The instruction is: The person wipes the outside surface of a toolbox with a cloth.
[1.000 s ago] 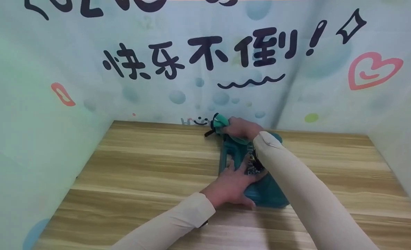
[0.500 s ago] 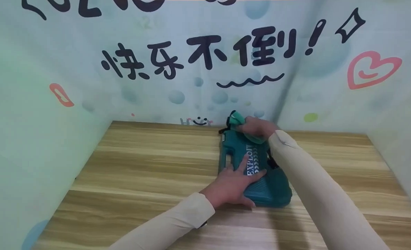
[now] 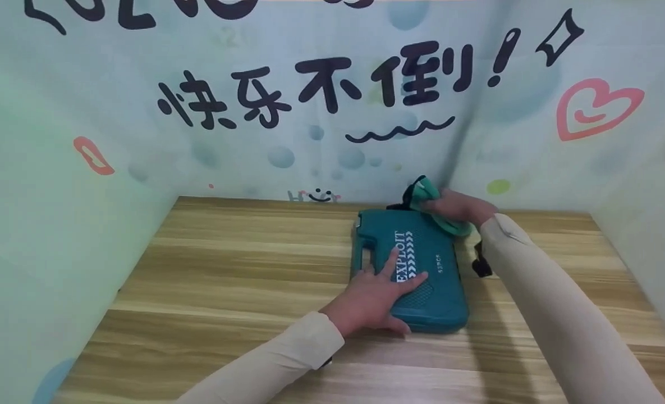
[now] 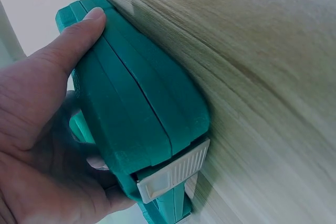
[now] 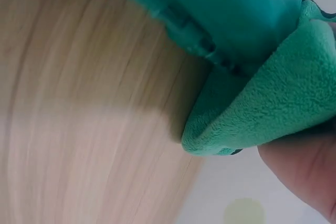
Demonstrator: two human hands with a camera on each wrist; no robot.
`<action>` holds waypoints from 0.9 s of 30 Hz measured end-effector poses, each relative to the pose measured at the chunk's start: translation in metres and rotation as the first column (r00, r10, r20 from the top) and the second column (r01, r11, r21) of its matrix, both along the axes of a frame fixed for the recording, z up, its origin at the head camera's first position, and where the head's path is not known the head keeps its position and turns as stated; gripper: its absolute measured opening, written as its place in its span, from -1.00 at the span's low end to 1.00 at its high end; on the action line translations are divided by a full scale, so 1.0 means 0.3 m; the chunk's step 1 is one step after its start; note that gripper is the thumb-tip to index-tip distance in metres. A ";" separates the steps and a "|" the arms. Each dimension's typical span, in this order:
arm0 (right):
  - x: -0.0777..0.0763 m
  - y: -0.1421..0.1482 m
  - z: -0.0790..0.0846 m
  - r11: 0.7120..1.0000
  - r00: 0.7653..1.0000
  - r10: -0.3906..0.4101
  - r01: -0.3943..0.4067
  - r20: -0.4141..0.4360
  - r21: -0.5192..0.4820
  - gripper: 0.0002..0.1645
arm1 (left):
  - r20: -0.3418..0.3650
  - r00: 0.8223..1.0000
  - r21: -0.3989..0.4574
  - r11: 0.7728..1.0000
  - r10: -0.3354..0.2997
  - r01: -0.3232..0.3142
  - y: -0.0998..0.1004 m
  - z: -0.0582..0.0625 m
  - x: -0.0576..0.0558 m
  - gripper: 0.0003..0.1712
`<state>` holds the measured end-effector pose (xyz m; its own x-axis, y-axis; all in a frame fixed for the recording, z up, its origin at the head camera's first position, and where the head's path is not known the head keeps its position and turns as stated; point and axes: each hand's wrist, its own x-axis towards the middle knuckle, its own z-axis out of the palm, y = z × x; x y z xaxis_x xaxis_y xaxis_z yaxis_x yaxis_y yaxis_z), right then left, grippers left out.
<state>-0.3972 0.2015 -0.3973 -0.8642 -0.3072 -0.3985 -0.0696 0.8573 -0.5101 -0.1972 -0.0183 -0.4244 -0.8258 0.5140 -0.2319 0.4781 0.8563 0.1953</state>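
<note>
A teal plastic tool case (image 3: 447,297) lies on the wooden tabletop, white EXPLOIT lettering facing up. My left hand (image 3: 366,300) rests on its lid with fingers spread beside the lettering. In the left wrist view, the thumb (image 4: 84,35) presses the case's side wall, and a pale latch (image 4: 176,174) shows farther along. My right hand (image 3: 458,205) grips a bunched green cloth (image 3: 425,193) with a dark edge, at the case's far right corner. In the right wrist view, the fuzzy cloth (image 5: 283,87) folds around that corner, near the hinge side.
The wooden table (image 3: 225,269) extends on both sides of the case. A printed fabric backdrop (image 3: 253,163) with dark lettering stands right behind the table's far edge, and pale walls flank it. A black strap piece (image 3: 482,264) hangs by the right wrist.
My right hand has slid the cloth rightward along the case's far end, from the left corner to the right one, uncovering the lid. The left hand stays in place.
</note>
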 end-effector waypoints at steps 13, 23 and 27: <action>0.001 -0.026 0.013 0.999 0.998 -0.049 0.049 0.039 -0.001 -0.19 | -0.023 0.999 -0.032 0.999 -0.043 0.042 -0.002 -0.001 -0.006 0.18; 0.018 -0.096 0.031 0.997 0.994 -0.078 0.080 0.071 -0.017 -0.24 | 0.024 0.998 0.035 0.998 -0.049 0.049 -0.009 -0.002 -0.007 0.16; 0.019 -0.150 0.031 0.998 0.996 -0.064 0.065 0.064 0.000 -0.22 | 0.037 0.998 0.054 0.998 -0.045 0.043 -0.017 -0.005 -0.007 0.15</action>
<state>-0.3915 0.1566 -0.3880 -0.8548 -0.2524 -0.4534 0.0188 0.8581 -0.5131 -0.1992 -0.0233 -0.4259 -0.7932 0.5620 -0.2344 0.5065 0.8226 0.2585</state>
